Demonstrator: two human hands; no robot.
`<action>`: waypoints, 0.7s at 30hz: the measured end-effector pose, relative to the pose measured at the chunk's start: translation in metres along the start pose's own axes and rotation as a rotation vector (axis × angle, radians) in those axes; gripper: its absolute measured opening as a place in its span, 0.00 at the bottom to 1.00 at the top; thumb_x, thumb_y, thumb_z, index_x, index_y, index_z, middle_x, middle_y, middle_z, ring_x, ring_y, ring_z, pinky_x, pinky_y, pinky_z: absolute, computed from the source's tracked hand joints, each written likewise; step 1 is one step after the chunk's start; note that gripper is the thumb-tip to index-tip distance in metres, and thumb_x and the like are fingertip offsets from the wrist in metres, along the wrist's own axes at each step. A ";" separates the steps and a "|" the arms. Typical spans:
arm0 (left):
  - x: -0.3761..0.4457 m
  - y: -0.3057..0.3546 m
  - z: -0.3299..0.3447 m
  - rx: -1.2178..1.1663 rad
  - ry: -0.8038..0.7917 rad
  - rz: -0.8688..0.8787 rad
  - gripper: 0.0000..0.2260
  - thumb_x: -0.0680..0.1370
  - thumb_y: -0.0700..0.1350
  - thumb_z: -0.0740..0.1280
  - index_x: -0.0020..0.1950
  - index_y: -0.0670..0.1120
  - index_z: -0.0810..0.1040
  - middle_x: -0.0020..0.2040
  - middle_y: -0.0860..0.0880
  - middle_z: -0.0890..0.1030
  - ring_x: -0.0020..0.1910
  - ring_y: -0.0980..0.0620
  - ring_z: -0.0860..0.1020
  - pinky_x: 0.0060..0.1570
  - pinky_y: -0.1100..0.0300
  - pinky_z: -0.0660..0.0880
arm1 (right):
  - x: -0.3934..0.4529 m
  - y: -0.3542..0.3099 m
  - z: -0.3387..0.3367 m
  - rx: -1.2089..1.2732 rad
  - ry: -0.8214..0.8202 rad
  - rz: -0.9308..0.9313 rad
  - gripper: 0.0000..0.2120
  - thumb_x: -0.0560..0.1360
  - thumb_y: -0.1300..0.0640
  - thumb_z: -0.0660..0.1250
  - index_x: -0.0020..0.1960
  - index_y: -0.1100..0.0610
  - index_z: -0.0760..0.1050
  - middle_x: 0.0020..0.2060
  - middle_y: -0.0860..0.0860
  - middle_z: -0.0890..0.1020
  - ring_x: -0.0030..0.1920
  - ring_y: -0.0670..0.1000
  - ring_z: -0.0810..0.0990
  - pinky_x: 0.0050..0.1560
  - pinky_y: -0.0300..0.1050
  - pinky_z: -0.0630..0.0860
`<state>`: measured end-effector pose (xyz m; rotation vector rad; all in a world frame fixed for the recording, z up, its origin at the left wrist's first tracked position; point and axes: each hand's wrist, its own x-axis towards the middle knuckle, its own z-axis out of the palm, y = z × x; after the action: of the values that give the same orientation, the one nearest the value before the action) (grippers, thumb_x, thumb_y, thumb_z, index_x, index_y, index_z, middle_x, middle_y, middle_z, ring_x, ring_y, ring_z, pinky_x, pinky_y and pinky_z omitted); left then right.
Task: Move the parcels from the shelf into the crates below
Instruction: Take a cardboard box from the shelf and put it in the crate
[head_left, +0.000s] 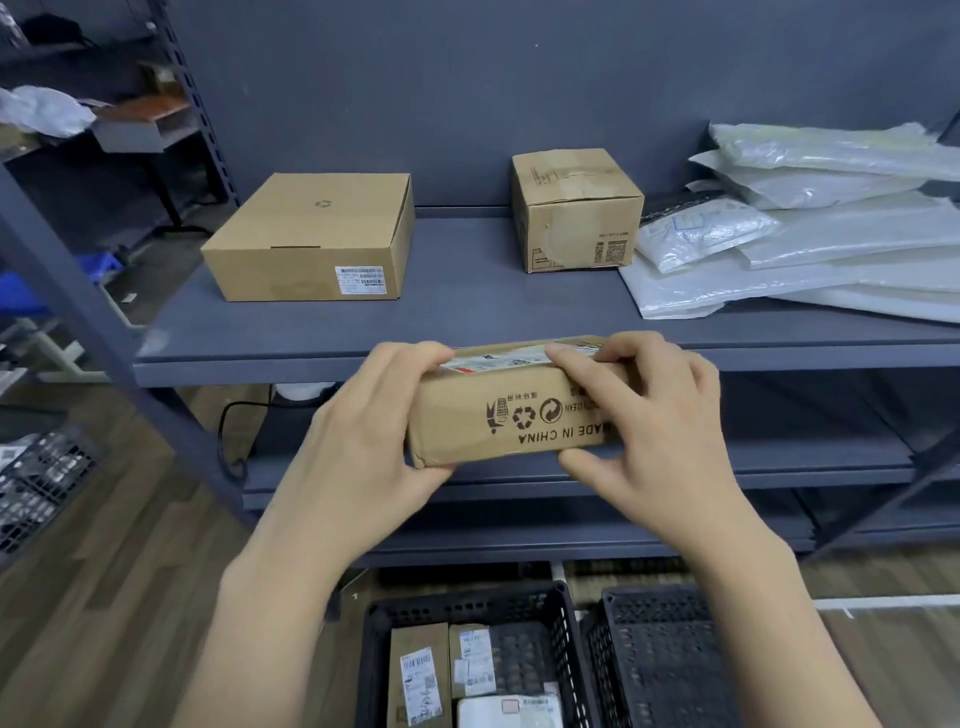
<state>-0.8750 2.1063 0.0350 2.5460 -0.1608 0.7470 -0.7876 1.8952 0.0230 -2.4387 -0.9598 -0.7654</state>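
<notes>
Gripping the cardboard parcel (511, 410) at its ends, left hand (358, 431) and right hand (649, 431) clasp stiff, seemingly light card; black crate (563, 654) waits at six o'clock.

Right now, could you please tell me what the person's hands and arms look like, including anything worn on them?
Both forearms are bare, with no sleeves in view. The left hand and right hand wear no gloves, rings, watch or wristband that I can see.

Matt cardboard parcel (511, 415) (paper label), glossy plastic mailers (810, 234), perforated plastic crates (566, 623)
</notes>
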 end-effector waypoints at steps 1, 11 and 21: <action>0.000 -0.002 -0.001 -0.008 -0.005 0.001 0.31 0.64 0.40 0.76 0.61 0.54 0.66 0.55 0.59 0.71 0.51 0.63 0.70 0.43 0.71 0.67 | 0.000 0.001 0.000 0.013 -0.008 -0.015 0.32 0.62 0.48 0.64 0.67 0.50 0.73 0.55 0.53 0.74 0.56 0.51 0.70 0.58 0.43 0.56; -0.009 -0.028 -0.014 -0.242 0.064 -0.232 0.33 0.59 0.33 0.75 0.47 0.64 0.64 0.53 0.62 0.74 0.56 0.64 0.72 0.44 0.78 0.68 | -0.008 0.037 -0.005 0.533 -0.021 0.289 0.48 0.69 0.42 0.72 0.74 0.42 0.39 0.72 0.39 0.55 0.73 0.36 0.53 0.68 0.25 0.51; -0.009 -0.050 -0.011 0.068 0.000 -0.145 0.27 0.63 0.40 0.76 0.58 0.52 0.69 0.64 0.53 0.67 0.65 0.55 0.65 0.63 0.58 0.64 | -0.007 0.023 0.003 0.559 -0.044 0.108 0.31 0.66 0.62 0.72 0.66 0.47 0.67 0.63 0.37 0.71 0.68 0.41 0.68 0.65 0.30 0.62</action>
<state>-0.8759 2.1549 0.0180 2.5884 0.0496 0.7065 -0.7743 1.8774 0.0122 -2.0006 -0.9013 -0.3436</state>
